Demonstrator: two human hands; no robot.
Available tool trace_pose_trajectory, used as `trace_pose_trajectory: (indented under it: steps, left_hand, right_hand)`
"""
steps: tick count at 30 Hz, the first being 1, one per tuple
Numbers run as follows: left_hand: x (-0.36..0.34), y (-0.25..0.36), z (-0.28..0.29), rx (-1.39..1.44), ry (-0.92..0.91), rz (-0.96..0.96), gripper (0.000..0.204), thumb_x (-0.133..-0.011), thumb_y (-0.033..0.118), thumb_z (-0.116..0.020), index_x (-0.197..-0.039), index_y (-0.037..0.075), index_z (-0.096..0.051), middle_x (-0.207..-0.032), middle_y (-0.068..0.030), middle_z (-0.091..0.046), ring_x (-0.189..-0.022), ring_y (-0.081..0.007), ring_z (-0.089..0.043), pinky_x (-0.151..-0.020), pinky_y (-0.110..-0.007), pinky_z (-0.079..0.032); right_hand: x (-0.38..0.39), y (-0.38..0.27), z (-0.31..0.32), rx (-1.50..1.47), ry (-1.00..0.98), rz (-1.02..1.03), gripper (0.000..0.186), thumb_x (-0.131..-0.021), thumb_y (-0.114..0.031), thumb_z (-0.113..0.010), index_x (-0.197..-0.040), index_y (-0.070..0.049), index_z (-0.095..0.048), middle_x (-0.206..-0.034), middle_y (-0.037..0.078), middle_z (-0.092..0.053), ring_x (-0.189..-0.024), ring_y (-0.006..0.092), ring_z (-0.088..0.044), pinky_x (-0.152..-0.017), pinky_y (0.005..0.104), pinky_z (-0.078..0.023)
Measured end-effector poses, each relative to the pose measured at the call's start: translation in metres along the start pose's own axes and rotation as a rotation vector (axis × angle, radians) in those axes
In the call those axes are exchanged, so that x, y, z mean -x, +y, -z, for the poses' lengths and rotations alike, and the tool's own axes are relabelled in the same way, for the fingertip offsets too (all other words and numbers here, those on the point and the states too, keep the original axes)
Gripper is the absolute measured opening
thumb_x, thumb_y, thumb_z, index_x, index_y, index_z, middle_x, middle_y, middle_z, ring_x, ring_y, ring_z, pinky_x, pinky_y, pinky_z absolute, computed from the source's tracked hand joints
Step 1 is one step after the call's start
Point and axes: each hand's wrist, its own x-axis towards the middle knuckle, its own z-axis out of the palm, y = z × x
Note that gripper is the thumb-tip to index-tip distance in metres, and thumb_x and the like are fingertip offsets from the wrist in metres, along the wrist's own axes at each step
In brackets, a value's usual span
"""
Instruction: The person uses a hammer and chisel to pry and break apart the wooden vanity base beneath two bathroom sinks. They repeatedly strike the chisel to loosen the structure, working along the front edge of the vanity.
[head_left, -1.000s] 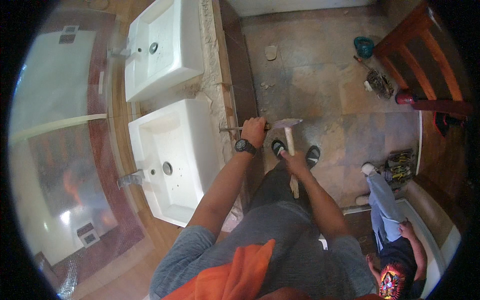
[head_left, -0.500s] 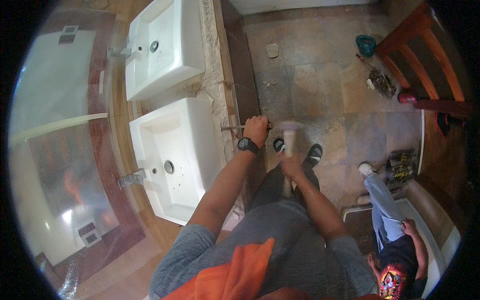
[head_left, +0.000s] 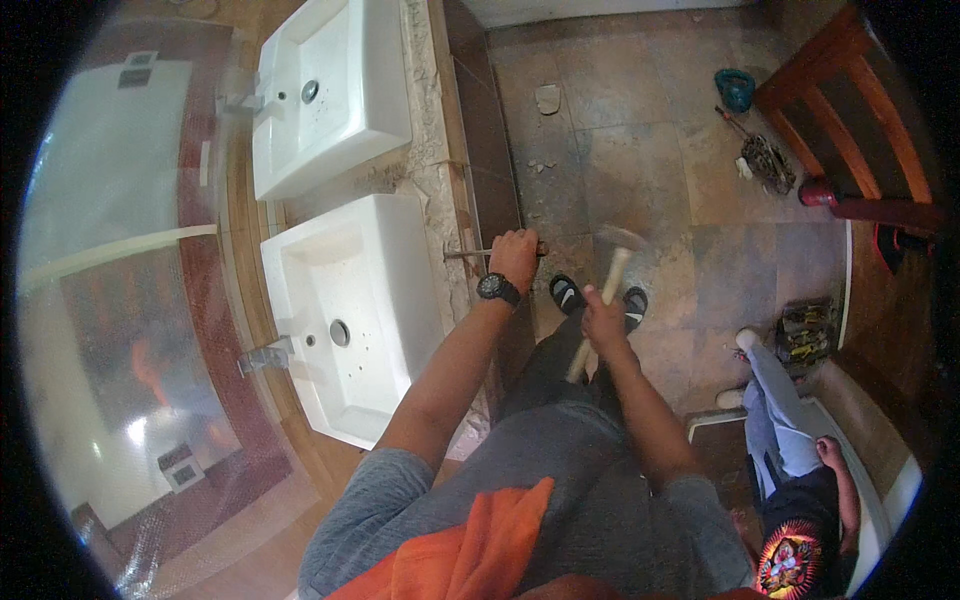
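Observation:
My left hand (head_left: 513, 258) is closed around the handle of a chisel (head_left: 470, 254), a thin metal shaft. Its tip points left, at the rough front edge of the counter (head_left: 430, 190) beside the nearer white sink (head_left: 400, 270). A hammer (head_left: 607, 285) with a pale wooden handle is gripped in my right hand (head_left: 603, 318). The hammer's head, smeared by motion, is up and to the right of the chisel's butt end, apart from it. Broken mortar or bare stone shows along the counter edge.
Another white sink (head_left: 385, 100) stands farther along the counter. Rubble bits (head_left: 548, 98) lie on the tiled floor (head_left: 640, 170). At the right are a wooden chair (head_left: 845, 120), a teal roll-like object (head_left: 734, 90), a tool tray (head_left: 806, 332) and a seated person (head_left: 800, 500).
My right hand has swung the hammer to the right, away from the chisel. My left hand and the chisel stay in place. The seated person's leg and arm have shifted slightly.

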Motion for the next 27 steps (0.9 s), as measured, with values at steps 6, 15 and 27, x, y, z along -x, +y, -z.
trace_pose_trajectory:
  steps: [6,15,27]
  left_hand:
    - [-0.003,0.001,-0.001,-0.034,-0.064,0.032,0.011,-0.084,0.005,-0.059,-0.095,0.006,-0.06,-0.094,-0.0133,-0.066,-0.096,-0.0321,-0.062,-0.084,-0.045,-0.045]
    - [0.0,-0.003,-0.006,-0.027,-0.009,0.018,0.014,-0.084,0.004,-0.058,-0.098,0.006,-0.06,-0.096,-0.0131,-0.066,-0.096,-0.0322,-0.062,-0.084,-0.045,-0.045]
    - [0.0,-0.006,-0.006,-0.008,0.034,-0.025,0.014,-0.08,0.011,-0.064,-0.092,0.005,-0.059,-0.092,-0.0167,-0.065,-0.091,-0.037,-0.062,-0.08,-0.048,-0.049]
  right_hand:
    - [-0.012,0.027,0.001,0.577,0.0,0.192,0.041,-0.088,-0.035,-0.07,-0.068,-0.002,-0.059,-0.063,0.008,-0.058,-0.051,0.0193,-0.055,-0.05,0.0377,-0.043]
    - [0.003,0.012,-0.003,0.558,-0.082,0.145,0.041,-0.091,-0.036,-0.066,-0.076,0.001,-0.062,-0.065,0.006,-0.059,-0.06,0.0188,-0.054,-0.058,0.0376,-0.044]
    - [-0.017,0.032,-0.004,0.245,0.109,0.076,0.047,-0.088,-0.041,-0.069,-0.079,0.004,-0.061,-0.065,0.011,-0.06,-0.061,0.0244,-0.059,-0.06,0.0427,-0.047]
